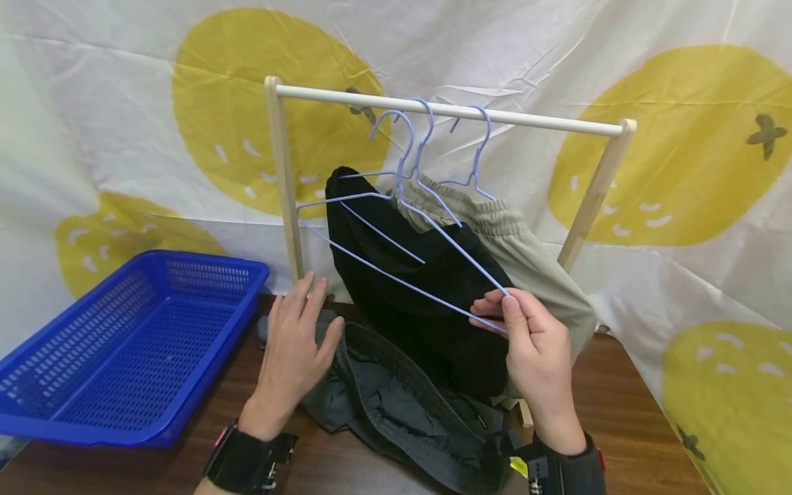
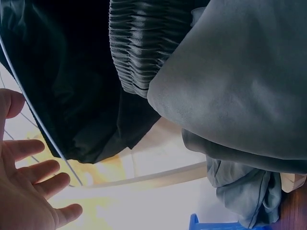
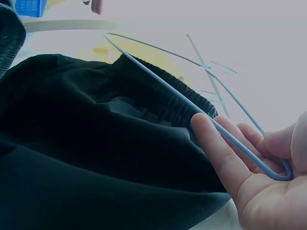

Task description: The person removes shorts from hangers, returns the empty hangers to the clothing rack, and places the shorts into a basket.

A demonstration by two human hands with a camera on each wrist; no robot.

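The hanger is a thin, pale blue closed frame with a curved hook at the top. It tilts, its right corner lowest and gripped by the right hand, its left corner higher up.

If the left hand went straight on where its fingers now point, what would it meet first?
Probably the left wooden post, which lines up with the left hand in the head view; depth is unclear.
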